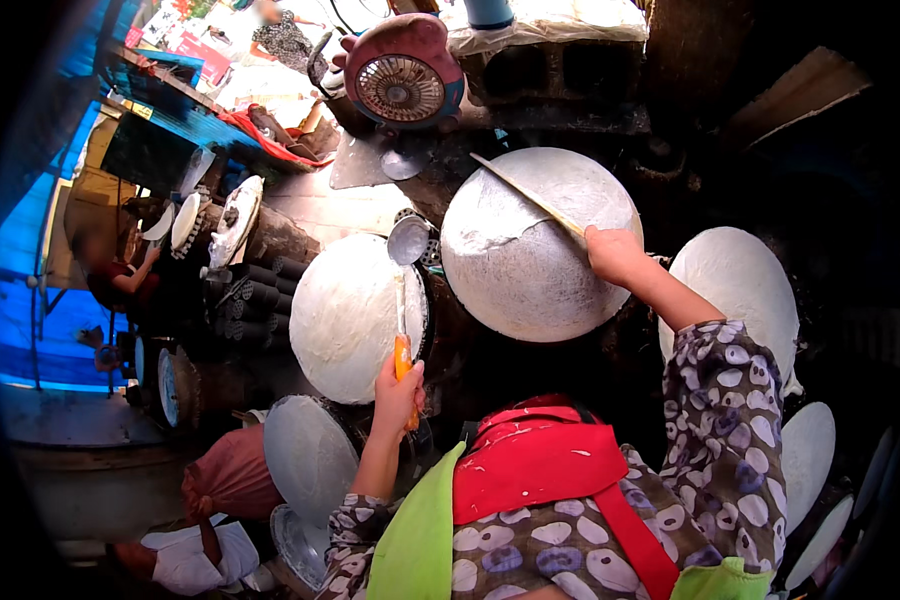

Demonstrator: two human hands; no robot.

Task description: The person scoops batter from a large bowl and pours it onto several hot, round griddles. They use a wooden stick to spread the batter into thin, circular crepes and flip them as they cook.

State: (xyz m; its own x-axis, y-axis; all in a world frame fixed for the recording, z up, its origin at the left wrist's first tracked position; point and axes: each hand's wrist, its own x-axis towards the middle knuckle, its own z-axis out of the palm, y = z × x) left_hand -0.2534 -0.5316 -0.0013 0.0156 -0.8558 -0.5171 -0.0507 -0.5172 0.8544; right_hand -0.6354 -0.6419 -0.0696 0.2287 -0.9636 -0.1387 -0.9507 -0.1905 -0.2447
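My left hand [396, 394] grips the orange handle of a metal ladle [408, 240]. The ladle's bowl is beyond the top right rim of a round pan [345, 322] coated in white batter. In my right hand [615, 255] is a long, thin, flat scraper [529, 193], slanting over a large round griddle [540, 300]. White batter [484, 225] lies thickest on the griddle's upper left, with an uneven edge near the scraper. The rest of the surface looks greyer and thinly coated. Whether the scraper touches the griddle all along its length, I cannot tell.
Another white-coated round [735, 292] is near my right arm. A pink fan [397, 82] stands ahead, beside concrete blocks [555, 71]. Several perforated coal briquettes [259, 300] are stacked to the left. A person [131, 277] sits farther left; another [202, 555] is at lower left.
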